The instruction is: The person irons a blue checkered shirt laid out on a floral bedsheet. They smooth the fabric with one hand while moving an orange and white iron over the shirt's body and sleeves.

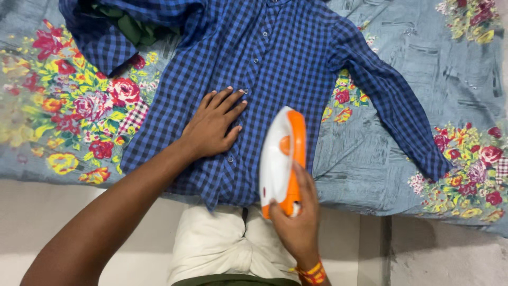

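Observation:
A blue checked shirt [275, 58] lies spread out, front up, on a flowered grey-blue bedsheet [370, 159]. My left hand [214, 124] lies flat on the shirt's front, fingers together, beside the button line. My right hand [296, 217] grips the handle of a white and orange clothes iron [280, 153], which rests on the shirt's lower right part, nose pointing away from me. One sleeve stretches to the right [391, 100]; the other is folded over at the upper left [100, 42].
A green cloth [132, 26] shows under the folded sleeve at the top left. The sheet's near edge hangs over a pale floor [42, 212]. My pale shorts [222, 243] are at the bottom centre. An orange band [312, 273] circles my right wrist.

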